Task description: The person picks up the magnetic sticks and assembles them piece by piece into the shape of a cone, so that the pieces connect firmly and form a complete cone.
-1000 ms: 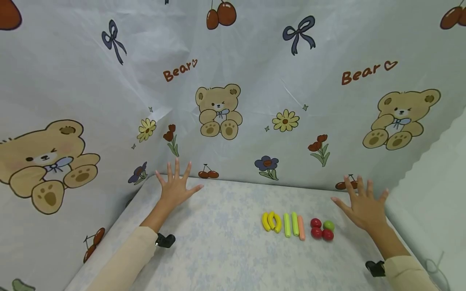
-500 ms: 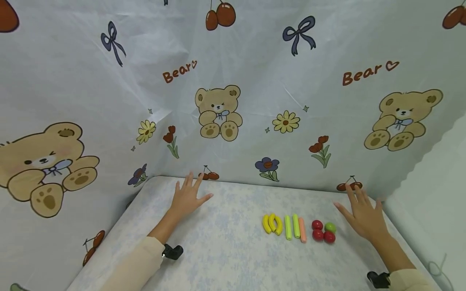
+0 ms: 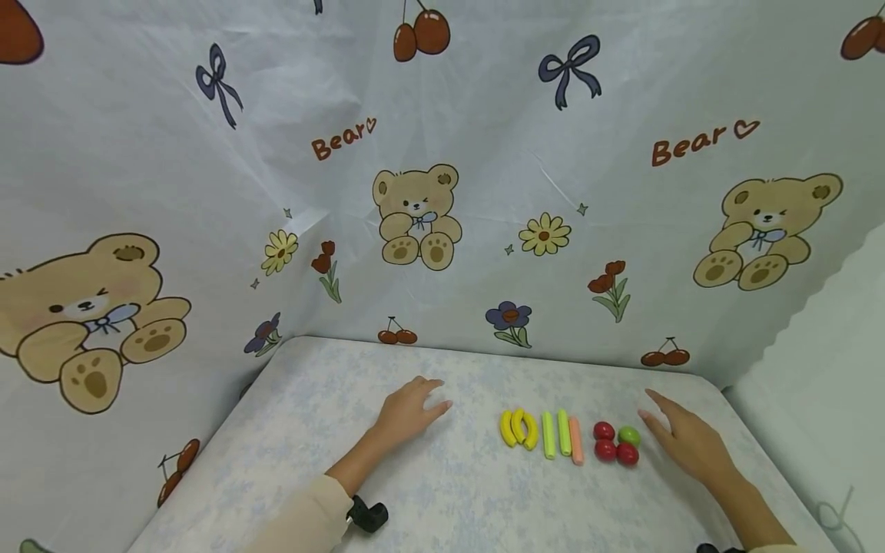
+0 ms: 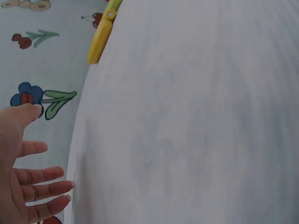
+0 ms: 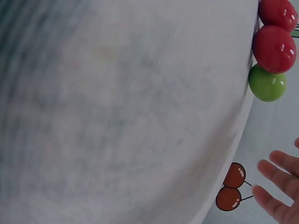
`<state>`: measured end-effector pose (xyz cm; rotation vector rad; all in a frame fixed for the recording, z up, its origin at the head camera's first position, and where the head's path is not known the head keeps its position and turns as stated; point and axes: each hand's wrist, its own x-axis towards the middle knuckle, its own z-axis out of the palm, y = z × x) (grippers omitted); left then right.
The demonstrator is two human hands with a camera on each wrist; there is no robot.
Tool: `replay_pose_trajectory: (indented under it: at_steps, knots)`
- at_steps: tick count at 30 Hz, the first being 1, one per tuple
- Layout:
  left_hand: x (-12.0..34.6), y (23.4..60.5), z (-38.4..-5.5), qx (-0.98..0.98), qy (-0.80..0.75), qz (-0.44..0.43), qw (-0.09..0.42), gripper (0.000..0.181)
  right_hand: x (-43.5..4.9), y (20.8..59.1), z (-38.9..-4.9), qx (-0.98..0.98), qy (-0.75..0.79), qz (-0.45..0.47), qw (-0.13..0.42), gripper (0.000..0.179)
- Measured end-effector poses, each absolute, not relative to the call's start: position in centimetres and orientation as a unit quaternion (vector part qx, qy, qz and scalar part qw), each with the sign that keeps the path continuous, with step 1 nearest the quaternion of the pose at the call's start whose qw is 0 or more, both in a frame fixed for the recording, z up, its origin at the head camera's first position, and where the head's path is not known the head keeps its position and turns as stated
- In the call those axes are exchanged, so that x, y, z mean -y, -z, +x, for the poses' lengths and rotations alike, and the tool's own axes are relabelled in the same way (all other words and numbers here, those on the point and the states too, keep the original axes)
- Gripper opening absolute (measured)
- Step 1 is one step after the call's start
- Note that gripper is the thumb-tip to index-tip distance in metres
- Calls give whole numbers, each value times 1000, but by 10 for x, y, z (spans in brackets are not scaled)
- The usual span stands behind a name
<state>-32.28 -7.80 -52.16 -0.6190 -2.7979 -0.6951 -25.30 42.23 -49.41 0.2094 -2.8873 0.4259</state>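
My left hand (image 3: 406, 411) hangs over the table left of the toy bananas (image 3: 518, 428), fingers loosely extended and holding nothing. In the left wrist view its spread fingers (image 4: 44, 175) show at the left edge, with a yellow banana (image 4: 100, 39) above them. My right hand (image 3: 691, 439) is just right of the fruit, thumb and fingers apart, nothing in it. Two light-green sticks (image 3: 556, 434) and one orange stick (image 3: 577, 441) lie beside the bananas. Right of them sit three red balls (image 3: 604, 450) and a green ball (image 3: 629, 436), nearest my right hand.
The table (image 3: 442, 491) has a pale blue-white patterned cover. A curtain (image 3: 477, 153) printed with bears, bows and flowers hangs behind it and along the left. A white wall (image 3: 830, 399) and a thin cord (image 3: 836, 518) are on the right.
My left hand has moved right and nearer, toward the bananas, its fingers less spread. My right hand has drawn nearer and lower, its fingers closer together. The toys have not moved.
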Motion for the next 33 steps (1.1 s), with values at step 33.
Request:
replay_pose_trajectory:
  at_steps: [33]
  knots:
    - [-44,510,-318,966,194,-172,-9,32,-401,483,-270,976,-193,103,-15,30]
